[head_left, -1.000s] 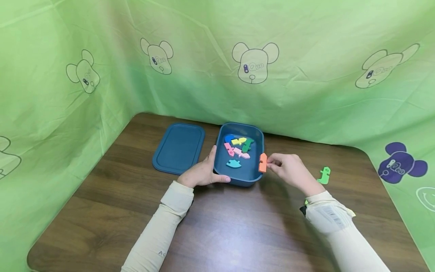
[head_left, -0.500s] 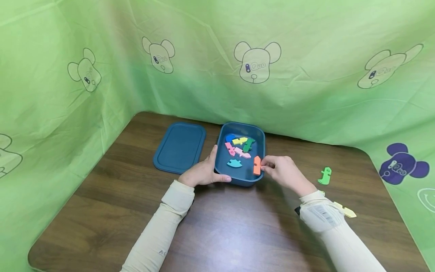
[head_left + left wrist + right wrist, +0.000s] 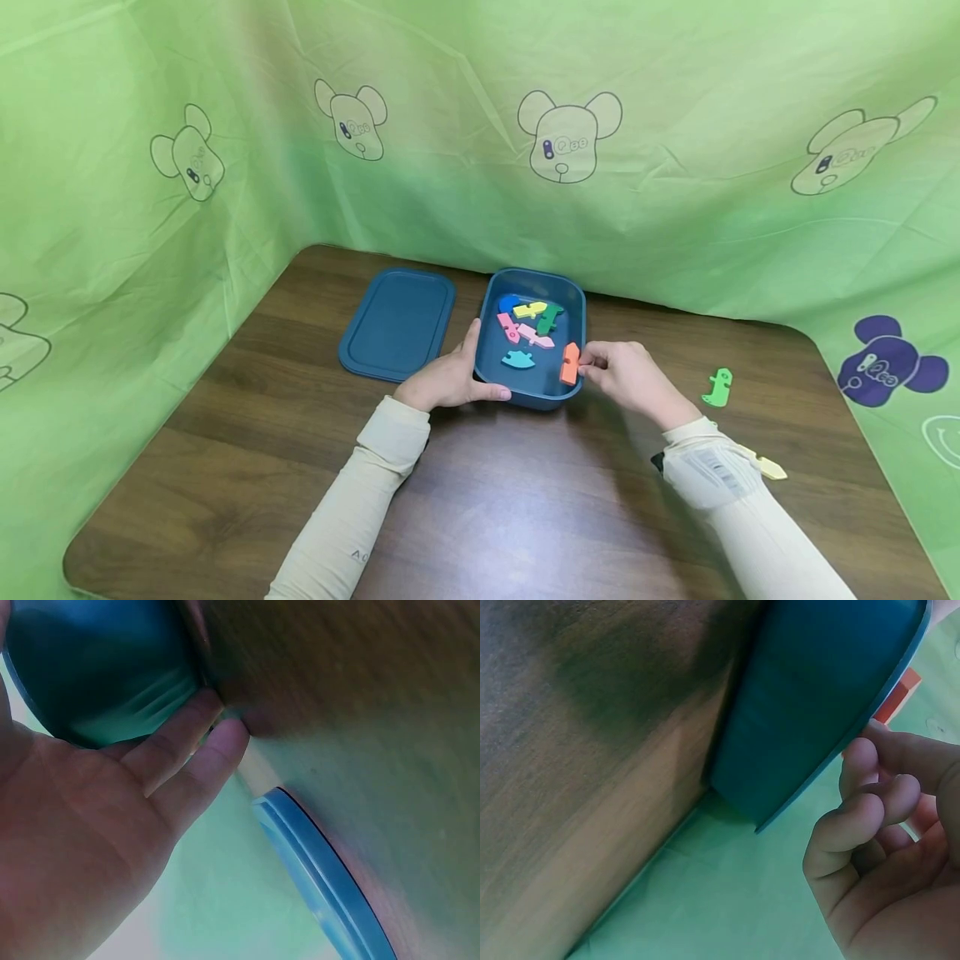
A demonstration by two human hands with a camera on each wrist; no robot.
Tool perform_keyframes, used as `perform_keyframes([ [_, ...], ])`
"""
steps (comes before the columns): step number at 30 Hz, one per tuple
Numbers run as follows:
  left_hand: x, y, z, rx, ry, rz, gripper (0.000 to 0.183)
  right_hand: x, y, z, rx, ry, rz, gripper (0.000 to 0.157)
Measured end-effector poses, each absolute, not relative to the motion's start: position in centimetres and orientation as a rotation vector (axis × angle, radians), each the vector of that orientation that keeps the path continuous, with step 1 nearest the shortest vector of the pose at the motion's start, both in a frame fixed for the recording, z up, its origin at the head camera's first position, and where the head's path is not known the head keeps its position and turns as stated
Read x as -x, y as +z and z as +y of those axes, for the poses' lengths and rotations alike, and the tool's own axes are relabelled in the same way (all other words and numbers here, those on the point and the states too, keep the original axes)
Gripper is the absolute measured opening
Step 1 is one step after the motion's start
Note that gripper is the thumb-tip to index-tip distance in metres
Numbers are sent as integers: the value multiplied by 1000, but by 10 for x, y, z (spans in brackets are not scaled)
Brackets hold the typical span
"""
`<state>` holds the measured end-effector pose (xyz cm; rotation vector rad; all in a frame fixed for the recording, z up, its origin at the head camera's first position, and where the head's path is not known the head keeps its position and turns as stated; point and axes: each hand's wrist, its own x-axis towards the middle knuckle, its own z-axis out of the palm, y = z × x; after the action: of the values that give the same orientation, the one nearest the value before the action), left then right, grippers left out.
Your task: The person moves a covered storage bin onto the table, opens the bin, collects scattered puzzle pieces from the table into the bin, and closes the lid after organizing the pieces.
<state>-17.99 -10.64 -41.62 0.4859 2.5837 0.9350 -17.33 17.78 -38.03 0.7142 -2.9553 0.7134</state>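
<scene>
A dark blue rectangular box [image 3: 542, 379] stands on the table. My left hand [image 3: 447, 377] rests against its near left corner, thumb by the near rim and nearly straight fingers [image 3: 184, 754] along the outside wall. Over the right rim, my right hand [image 3: 628, 377] pinches an orange pointed puzzle piece [image 3: 569, 364] between thumb and fingertips. The piece is on the box's inner side; whether it touches the floor I cannot tell. Inside the box lie several pieces: yellow [image 3: 529, 310], dark green [image 3: 550, 319], blue [image 3: 508, 303], two pink [image 3: 536, 336] and a turquoise one [image 3: 517, 360].
A flat blue lid [image 3: 397, 323] lies left of the box. On the right of the table [image 3: 480, 500] are a light green piece [image 3: 720, 387] and a pale yellow piece [image 3: 770, 468], partly behind the right sleeve. A green printed cloth [image 3: 450, 167] hangs around the table.
My right hand has carried the orange piece left, across the right rim to the inner side of the box. The left hand has stayed at the box's corner.
</scene>
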Motion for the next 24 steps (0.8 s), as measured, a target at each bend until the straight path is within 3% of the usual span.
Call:
perform_keyframes([
  [24, 182, -417, -106, -489, 936, 2580, 125, 174, -374, 173, -652, 677, -3050, 9],
])
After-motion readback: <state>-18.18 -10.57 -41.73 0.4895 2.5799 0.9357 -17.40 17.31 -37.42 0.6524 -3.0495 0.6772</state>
